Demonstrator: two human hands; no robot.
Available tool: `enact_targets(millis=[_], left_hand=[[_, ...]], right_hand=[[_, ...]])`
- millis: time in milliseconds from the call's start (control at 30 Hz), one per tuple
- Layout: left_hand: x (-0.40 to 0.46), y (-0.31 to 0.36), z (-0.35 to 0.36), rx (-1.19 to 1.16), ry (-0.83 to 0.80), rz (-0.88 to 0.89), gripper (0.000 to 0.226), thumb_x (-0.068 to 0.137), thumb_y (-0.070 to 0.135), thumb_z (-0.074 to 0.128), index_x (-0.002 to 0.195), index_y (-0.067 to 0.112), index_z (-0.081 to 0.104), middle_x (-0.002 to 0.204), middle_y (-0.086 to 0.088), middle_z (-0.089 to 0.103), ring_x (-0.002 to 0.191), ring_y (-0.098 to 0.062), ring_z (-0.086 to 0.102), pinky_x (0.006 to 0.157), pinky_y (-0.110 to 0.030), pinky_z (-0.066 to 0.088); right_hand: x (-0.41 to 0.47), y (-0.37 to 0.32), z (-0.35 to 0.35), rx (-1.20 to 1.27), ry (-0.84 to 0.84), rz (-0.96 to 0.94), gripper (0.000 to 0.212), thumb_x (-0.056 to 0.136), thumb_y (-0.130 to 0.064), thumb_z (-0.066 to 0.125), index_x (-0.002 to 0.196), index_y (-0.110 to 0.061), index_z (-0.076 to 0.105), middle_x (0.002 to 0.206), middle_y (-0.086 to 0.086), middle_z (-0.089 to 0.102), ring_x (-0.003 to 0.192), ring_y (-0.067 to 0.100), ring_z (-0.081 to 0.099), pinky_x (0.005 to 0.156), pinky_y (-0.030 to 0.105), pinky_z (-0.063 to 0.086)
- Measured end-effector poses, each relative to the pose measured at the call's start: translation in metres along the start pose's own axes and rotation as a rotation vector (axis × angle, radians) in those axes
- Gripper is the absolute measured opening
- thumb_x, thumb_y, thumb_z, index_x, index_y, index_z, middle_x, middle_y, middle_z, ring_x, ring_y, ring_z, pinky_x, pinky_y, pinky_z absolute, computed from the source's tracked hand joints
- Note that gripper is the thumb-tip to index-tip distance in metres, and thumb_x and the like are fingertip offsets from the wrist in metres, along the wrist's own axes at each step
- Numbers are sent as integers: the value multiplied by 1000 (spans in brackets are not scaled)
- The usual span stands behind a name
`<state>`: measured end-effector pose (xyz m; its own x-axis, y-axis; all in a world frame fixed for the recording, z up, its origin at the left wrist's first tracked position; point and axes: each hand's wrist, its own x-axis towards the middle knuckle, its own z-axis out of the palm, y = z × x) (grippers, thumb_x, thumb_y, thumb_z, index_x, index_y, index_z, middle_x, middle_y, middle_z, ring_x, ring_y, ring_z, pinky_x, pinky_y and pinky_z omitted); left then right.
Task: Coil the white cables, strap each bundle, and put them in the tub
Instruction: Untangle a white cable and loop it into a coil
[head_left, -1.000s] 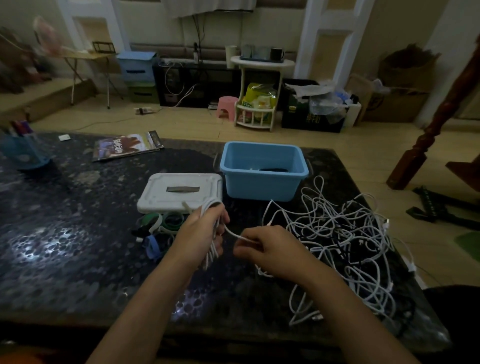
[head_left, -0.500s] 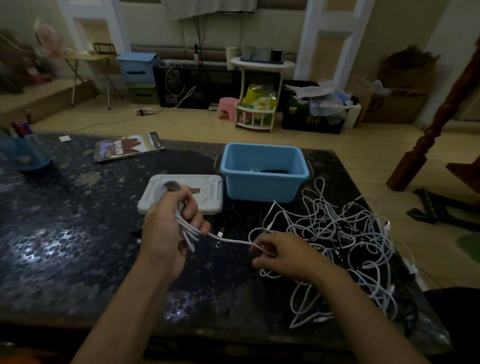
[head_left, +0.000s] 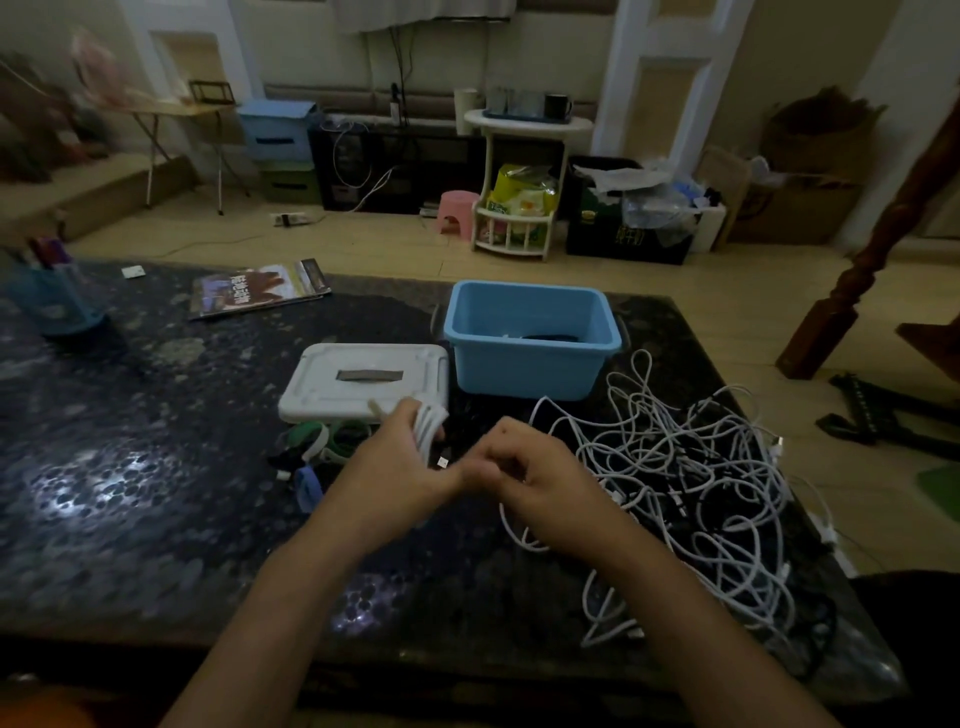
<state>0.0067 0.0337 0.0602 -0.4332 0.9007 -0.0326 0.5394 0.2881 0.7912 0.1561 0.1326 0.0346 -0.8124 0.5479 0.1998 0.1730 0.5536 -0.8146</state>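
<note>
My left hand (head_left: 397, 467) grips a coiled white cable (head_left: 428, 423) just in front of the white lid; its connector end (head_left: 443, 462) sticks out below the coil. My right hand (head_left: 524, 480) sits right beside it, fingers curled, touching the left thumb; what it pinches is hidden. A tangled pile of white cables (head_left: 691, 467) spreads over the right side of the dark table. The blue tub (head_left: 530, 364) stands behind the hands, with something dark and white inside. Green and blue straps (head_left: 332, 441) lie left of my left hand.
A white lid (head_left: 363, 384) lies left of the tub. A magazine (head_left: 260, 288) and a blue pen cup (head_left: 49, 301) sit at the table's far left. The table's right edge runs close behind the cable pile; a wooden post (head_left: 852, 291) stands beyond it.
My left hand swung the coil back to the right and my right hand came in to meet it. The loose stretch of cable between the hands has been taken up.
</note>
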Motion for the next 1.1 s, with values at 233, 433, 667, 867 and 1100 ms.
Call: enact_targets(millis=[233,433,667,867,1100], left_hand=[[4,-12,15,389,-123,40,33,86,29,68,98,20,38,85,-2,56,80,-26,60,67,-40,46],[7,-14,22,75,-82,-18,4,94,18,51,89,19,50,82,-3,58,75,-18,56,71,-42,45],[2,6,14,-797,-180,-200,32,95,1,40,113,9,65,57,-2,34,47,-11,25,44,-24,18],[4,-4,-15,-987,-142,-154,36,92,1,37,114,5,65,62,-5,31,48,-12,22,47,-26,14],[5,-8,-13,-933,-27,-182,30,90,-2,35,102,2,62,57,-4,31,42,-12,23,39,-18,20]], right_hand=[[-1,0,3,-72,-37,4,10,89,-13,72,94,-20,77,91,-5,58,85,4,60,81,21,49],[0,4,4,127,96,49,16,89,-23,75,89,-19,60,76,-9,61,64,-2,51,63,15,41],[0,30,-2,-96,-22,212,25,98,-38,59,78,-24,64,59,-15,56,56,0,50,56,20,37],[-6,53,-6,-304,-56,336,28,96,-45,59,83,-22,65,76,-5,64,71,8,60,75,38,53],[-2,20,-7,-40,66,169,69,84,-42,76,144,-41,41,131,-15,56,120,-1,53,104,23,44]])
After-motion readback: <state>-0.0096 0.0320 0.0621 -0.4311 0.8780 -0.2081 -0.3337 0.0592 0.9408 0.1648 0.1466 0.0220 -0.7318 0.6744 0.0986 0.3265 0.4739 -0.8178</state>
